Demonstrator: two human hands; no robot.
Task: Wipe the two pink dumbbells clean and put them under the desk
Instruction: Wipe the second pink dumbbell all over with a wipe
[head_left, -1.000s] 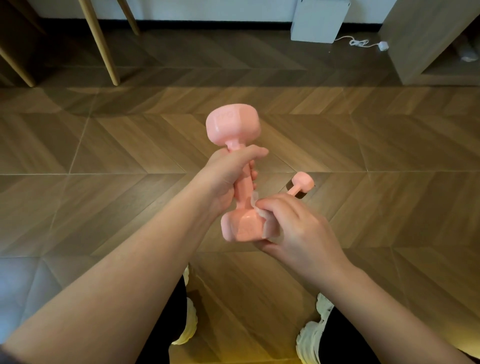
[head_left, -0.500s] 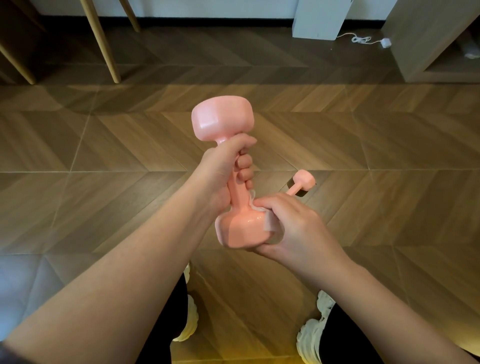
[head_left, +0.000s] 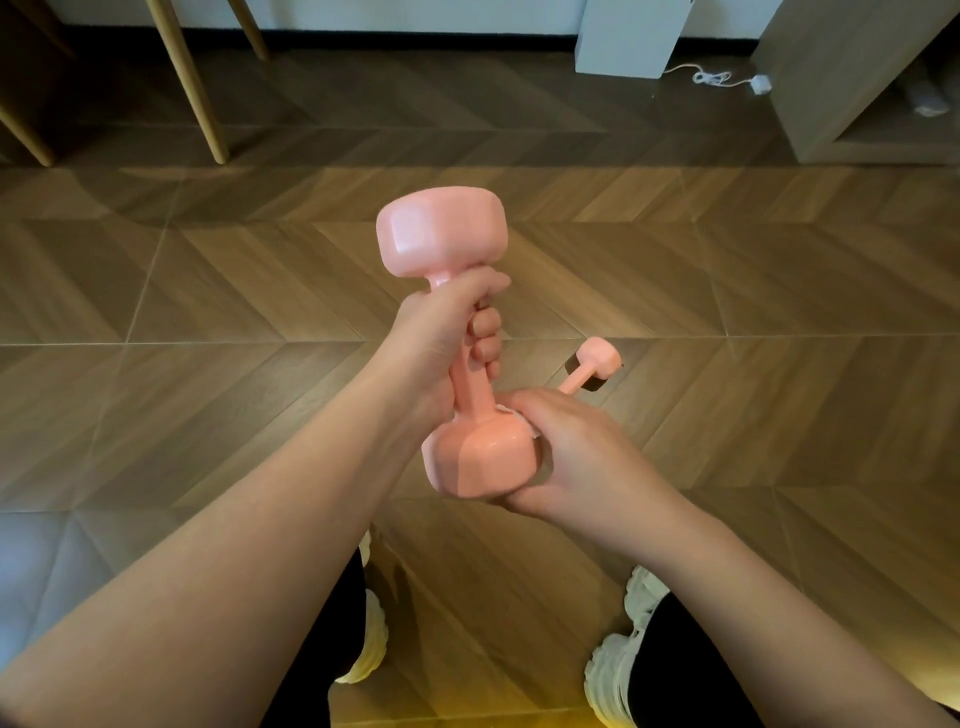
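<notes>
I hold a pink dumbbell nearly upright in mid-air, above the floor. My left hand is closed around its handle just under the upper head. My right hand cups the lower head from the right and presses a small white wipe against it; only an edge of the wipe shows. The second pink dumbbell lies on the floor just beyond my right hand, its near end hidden behind that hand.
Wooden herringbone floor all around. Slanted wooden legs stand at the far left. At the back are a white box and a white cable with plug; a wooden cabinet is at the far right. My white shoes are below.
The held dumbbell has turned in my left hand and its upper head has shifted left and closer. My right hand has slid with the wipe round the lower head, cupping it.
</notes>
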